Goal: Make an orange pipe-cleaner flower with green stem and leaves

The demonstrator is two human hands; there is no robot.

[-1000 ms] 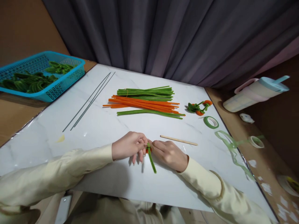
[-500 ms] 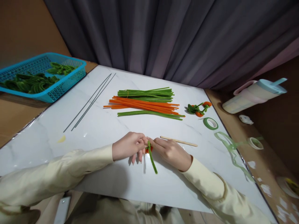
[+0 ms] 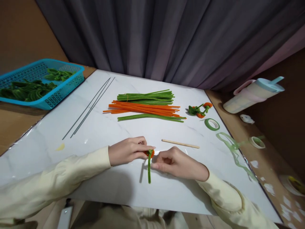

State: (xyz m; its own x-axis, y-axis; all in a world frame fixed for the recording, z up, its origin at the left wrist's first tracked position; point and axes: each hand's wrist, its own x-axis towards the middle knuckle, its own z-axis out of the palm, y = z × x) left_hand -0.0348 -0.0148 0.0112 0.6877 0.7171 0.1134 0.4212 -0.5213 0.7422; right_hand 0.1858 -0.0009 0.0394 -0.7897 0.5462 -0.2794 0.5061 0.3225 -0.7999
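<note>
My left hand (image 3: 130,150) pinches a small orange pipe-cleaner flower (image 3: 152,154) between thumb and fingers. From the flower's green centre a green pipe-cleaner stem (image 3: 149,170) points down toward me. Just right of the stem is my right hand (image 3: 177,163), its fingers curled and the thumb slightly apart from the index finger; it appears to hold nothing. Beyond the hands lie a bundle of orange pipe cleaners (image 3: 143,108), a tied green bundle (image 3: 147,96) and a few loose green pipe cleaners (image 3: 152,117). A thin wooden stick (image 3: 180,143) rests behind my right hand.
At far left stands a blue basket (image 3: 64,85) of green looped pieces. Dark wires (image 3: 89,109) lie on the table's left. On the right are finished orange flowers (image 3: 200,109), a green tape roll (image 3: 212,124), loose green tape (image 3: 234,149) and a tumbler (image 3: 252,95).
My right hand has drawn back from the flower and moved down beside the stem, its fingers loosened. My left hand keeps the flower, and the stem hangs straighter. The view has shifted slightly.
</note>
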